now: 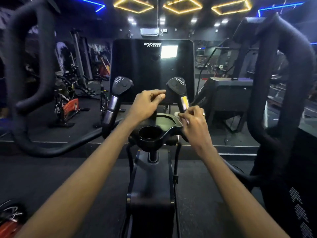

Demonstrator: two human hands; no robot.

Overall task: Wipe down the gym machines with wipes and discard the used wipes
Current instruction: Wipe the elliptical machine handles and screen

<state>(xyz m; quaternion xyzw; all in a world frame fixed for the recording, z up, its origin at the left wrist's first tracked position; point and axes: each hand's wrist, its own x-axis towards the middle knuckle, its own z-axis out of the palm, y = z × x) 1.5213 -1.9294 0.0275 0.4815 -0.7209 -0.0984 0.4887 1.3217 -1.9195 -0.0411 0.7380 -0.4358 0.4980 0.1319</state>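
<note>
A black gym machine fills the middle of the head view, with a dark console screen (145,66), two inner handgrips and a tray with a round cup holder (148,133). My right hand (193,121) pinches a small white wipe (176,114) against the base of the right handgrip (178,90), beside the tray's right edge. My left hand (148,103) hovers in front of the console's lower edge, just left of that handgrip, its fingers loosely curled with nothing in them. The left handgrip (118,90) stands untouched.
Thick black moving arms (30,69) (283,83) of the machine curve up at both sides. Spin bikes (68,100) stand on the floor at the back left. Another dark machine (228,95) sits behind on the right.
</note>
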